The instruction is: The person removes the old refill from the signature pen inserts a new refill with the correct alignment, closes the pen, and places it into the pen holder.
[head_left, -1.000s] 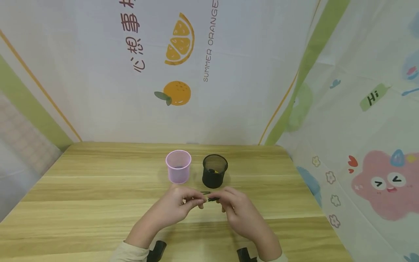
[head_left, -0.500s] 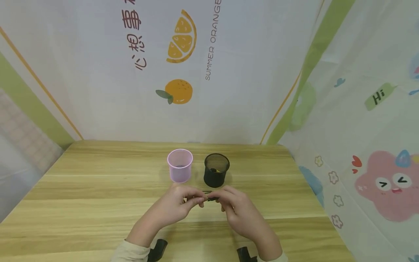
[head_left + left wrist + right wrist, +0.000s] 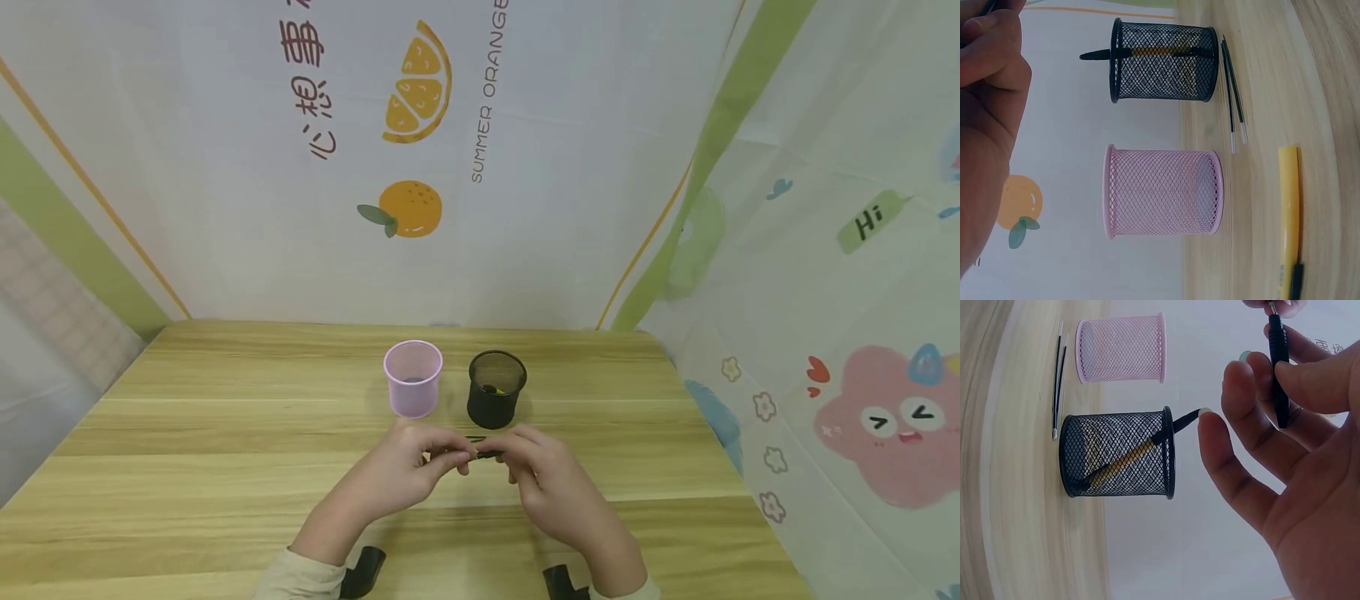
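Observation:
My right hand (image 3: 543, 479) holds a black pen grip section (image 3: 1279, 369) between thumb and fingers, its little finger spread away. At the far end of that section a silvery metal tip (image 3: 1273, 308) shows, and my left hand (image 3: 405, 471) pinches it with thumb and forefinger. Both hands meet over the table, in front of the two mesh cups. In the left wrist view only the side of the left hand (image 3: 988, 106) shows, with a bit of black at its fingertips. Two thin pen refills (image 3: 1235, 94) lie beside the black cup's base.
The black mesh cup (image 3: 492, 410) has a yellow and black pen (image 3: 1125, 461) leaning in it. A pink mesh cup (image 3: 413, 400) stands left of it. On the wood table (image 3: 225, 467) lies a yellow pen barrel (image 3: 1288, 212) beside a black piece (image 3: 1296, 281).
The head view has shifted slightly. Both hands stay almost where they were, fingertips together, while the black pen grip section between them tilts a little more level.

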Demonstrator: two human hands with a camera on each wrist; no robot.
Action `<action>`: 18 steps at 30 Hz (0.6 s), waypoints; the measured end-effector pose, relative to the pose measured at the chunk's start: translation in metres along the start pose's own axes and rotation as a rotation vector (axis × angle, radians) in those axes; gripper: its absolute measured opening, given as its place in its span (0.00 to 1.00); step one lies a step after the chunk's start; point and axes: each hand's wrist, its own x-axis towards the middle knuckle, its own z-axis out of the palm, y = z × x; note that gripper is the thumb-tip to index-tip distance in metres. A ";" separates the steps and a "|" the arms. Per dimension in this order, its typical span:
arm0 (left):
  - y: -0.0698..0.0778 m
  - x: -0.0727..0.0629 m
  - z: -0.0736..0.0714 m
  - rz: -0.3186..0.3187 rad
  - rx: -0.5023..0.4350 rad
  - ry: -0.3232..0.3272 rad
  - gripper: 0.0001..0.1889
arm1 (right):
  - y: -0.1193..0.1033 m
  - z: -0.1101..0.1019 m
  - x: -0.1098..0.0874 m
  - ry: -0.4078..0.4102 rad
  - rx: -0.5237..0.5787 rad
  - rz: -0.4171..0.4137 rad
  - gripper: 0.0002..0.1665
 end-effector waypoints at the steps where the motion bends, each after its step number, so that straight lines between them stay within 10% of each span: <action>1: 0.000 0.000 0.000 0.000 -0.001 0.001 0.06 | 0.000 0.000 0.000 0.002 0.002 -0.002 0.25; 18: 0.007 0.002 0.007 -0.091 -0.065 0.010 0.26 | -0.005 0.003 -0.003 -0.008 -0.014 -0.030 0.27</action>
